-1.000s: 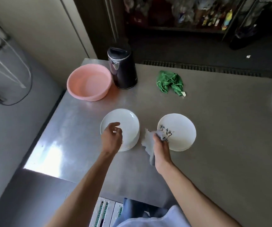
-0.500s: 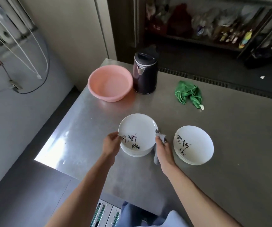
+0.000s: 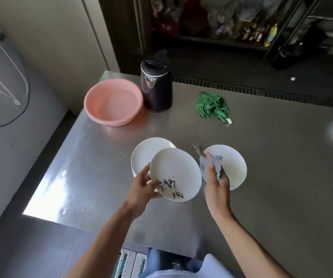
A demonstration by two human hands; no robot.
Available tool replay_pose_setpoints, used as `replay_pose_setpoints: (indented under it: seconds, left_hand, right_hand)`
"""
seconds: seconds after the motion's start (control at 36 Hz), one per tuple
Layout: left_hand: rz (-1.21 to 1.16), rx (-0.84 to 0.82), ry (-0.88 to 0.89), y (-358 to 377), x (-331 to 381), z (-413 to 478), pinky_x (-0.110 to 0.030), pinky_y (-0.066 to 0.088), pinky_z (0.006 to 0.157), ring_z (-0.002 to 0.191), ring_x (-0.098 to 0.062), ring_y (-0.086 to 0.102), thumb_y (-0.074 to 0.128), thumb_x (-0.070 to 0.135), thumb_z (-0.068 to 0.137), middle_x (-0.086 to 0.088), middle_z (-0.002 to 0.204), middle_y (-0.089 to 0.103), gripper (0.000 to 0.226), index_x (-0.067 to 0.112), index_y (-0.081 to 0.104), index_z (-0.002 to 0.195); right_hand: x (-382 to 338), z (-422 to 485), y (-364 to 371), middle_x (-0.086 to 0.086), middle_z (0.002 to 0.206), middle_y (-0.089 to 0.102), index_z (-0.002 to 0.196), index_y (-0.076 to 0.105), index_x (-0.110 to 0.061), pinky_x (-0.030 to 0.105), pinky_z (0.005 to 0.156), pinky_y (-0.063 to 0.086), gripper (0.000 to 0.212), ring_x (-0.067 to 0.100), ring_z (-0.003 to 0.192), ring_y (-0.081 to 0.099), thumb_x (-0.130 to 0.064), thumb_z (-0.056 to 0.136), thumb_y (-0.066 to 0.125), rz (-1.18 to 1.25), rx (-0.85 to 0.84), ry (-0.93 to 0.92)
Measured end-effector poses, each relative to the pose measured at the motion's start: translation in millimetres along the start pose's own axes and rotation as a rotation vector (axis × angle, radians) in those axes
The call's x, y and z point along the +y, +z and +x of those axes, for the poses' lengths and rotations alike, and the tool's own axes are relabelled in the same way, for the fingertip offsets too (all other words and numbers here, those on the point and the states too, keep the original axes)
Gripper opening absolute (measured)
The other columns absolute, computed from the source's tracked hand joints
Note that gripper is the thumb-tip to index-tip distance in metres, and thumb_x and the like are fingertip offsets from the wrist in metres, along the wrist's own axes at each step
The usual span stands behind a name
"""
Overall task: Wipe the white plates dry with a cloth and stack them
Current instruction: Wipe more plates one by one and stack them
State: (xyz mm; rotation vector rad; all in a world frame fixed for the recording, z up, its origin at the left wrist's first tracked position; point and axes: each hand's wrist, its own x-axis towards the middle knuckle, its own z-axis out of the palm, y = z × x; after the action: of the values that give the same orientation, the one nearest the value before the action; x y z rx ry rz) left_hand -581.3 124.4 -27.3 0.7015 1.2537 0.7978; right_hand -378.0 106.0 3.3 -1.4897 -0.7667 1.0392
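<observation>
My left hand (image 3: 144,186) grips the near-left rim of a white plate (image 3: 176,169) with black writing, lifted and tilted above the steel table (image 3: 272,177). Behind it a stack of white plates (image 3: 147,151) sits on the table. My right hand (image 3: 216,182) holds a grey cloth (image 3: 208,167) just right of the lifted plate. Another white plate (image 3: 232,165) lies on the table behind my right hand, partly hidden by hand and cloth.
A pink basin (image 3: 113,101) stands at the table's far left corner, with a black kettle (image 3: 156,85) beside it. A crumpled green cloth (image 3: 212,106) lies further right. The table's left edge drops to the floor.
My left hand has lifted the top plate off the stack and tilted it toward me. My right hand with the grey cloth has risen beside it.
</observation>
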Motion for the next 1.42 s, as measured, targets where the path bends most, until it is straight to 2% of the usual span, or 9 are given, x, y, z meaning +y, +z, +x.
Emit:
replay_pose_setpoints:
  seconds: [0.28,0.53,0.64,0.78,0.92,1.03,1.19,1.31,1.42]
  left_hand:
    - [0.141,-0.332,-0.128,69.2,-47.2,-22.4,-0.055,0.059,0.091,0.114,-0.033,0.069,0.047,-0.005,0.098,-0.013,0.129,0.069,0.061,0.035,0.054,0.144]
    - [0.176,-0.416,-0.266,79.1,-84.7,-30.8,-0.051,0.059,0.092,0.111,-0.027,0.069,0.058,0.018,0.081,-0.008,0.128,0.071,0.058,0.038,0.061,0.135]
    - [0.194,-0.425,-0.321,88.8,-94.6,-33.2,-0.031,0.057,0.076,0.106,-0.016,0.069,0.063,0.031,0.078,-0.003,0.123,0.072,0.057,0.04,0.062,0.134]
    - [0.147,-0.305,-0.345,79.4,-111.2,-26.6,-0.059,0.057,0.095,0.113,-0.036,0.069,0.06,0.023,0.084,-0.013,0.125,0.071,0.054,0.029,0.06,0.137]
    - [0.134,-0.234,-0.363,72.1,-122.0,-20.8,-0.049,0.06,0.085,0.1,-0.032,0.07,0.062,0.015,0.09,-0.019,0.121,0.069,0.056,0.022,0.052,0.145]
    - [0.199,-0.266,-0.377,78.0,-125.3,-22.2,-0.05,0.061,0.084,0.102,-0.031,0.071,0.045,0.0,0.101,-0.018,0.117,0.071,0.052,0.025,0.051,0.146]
    - [0.167,-0.298,-0.408,82.6,-121.3,-22.9,-0.042,0.06,0.076,0.101,-0.023,0.072,0.057,0.009,0.097,-0.01,0.121,0.073,0.049,0.025,0.056,0.143]
    - [0.175,-0.279,-0.411,72.6,-120.7,-18.9,-0.042,0.06,0.076,0.104,-0.028,0.073,0.059,0.015,0.083,-0.012,0.122,0.072,0.063,0.028,0.054,0.144]
    - [0.192,-0.254,-0.405,69.4,-125.6,-14.3,-0.038,0.06,0.071,0.095,-0.024,0.074,0.048,0.0,0.102,-0.007,0.11,0.075,0.053,0.024,0.05,0.148]
  right_hand:
    - [60.0,-35.8,-63.1,0.0,0.147,0.048,0.141,0.053,-0.012,0.028,0.117,0.027,0.051,0.023,0.14,0.041,-0.042,0.1,0.049,-0.763,-0.511,-0.258]
    - [107.1,-55.5,-114.2,0.005,0.163,-0.024,0.16,0.006,-0.024,0.04,0.124,-0.009,0.083,0.024,0.151,-0.023,-0.071,0.094,0.025,-1.261,-0.697,-0.215]
    - [117.5,-59.1,-111.3,0.005,0.162,-0.025,0.159,0.0,-0.021,0.041,0.123,-0.012,0.071,0.025,0.15,-0.026,-0.055,0.103,0.028,-1.277,-0.68,-0.163]
    - [126.5,-74.8,-122.9,-0.008,0.16,-0.024,0.152,-0.016,-0.022,0.031,0.122,-0.013,0.064,0.014,0.152,-0.018,-0.045,0.106,0.023,-1.125,-0.834,-0.147]
    - [132.7,-74.7,-136.4,0.014,0.159,0.029,0.149,0.041,-0.005,0.034,0.12,0.002,0.065,0.033,0.148,0.029,-0.041,0.098,0.025,-1.313,-0.69,-0.145]
    - [154.5,-61.4,-122.0,0.02,0.163,-0.004,0.155,0.015,0.002,0.026,0.115,-0.025,0.075,0.035,0.153,-0.005,-0.041,0.095,0.0,-1.304,-0.642,-0.114]
    - [135.6,-75.2,-104.1,0.024,0.148,0.046,0.128,0.064,-0.002,0.034,0.121,0.006,0.042,0.035,0.141,0.041,-0.018,0.089,0.064,-1.173,-0.789,-0.339]
    - [136.4,-82.0,-138.1,0.004,0.164,0.014,0.154,0.025,-0.003,0.02,0.122,0.0,0.059,0.006,0.153,0.005,-0.028,0.101,0.032,-1.089,-0.857,-0.35]
    - [141.9,-76.7,-150.8,0.007,0.163,-0.011,0.157,0.015,-0.006,0.024,0.122,-0.011,0.057,0.017,0.152,-0.016,-0.028,0.106,0.026,-1.198,-0.813,-0.264]
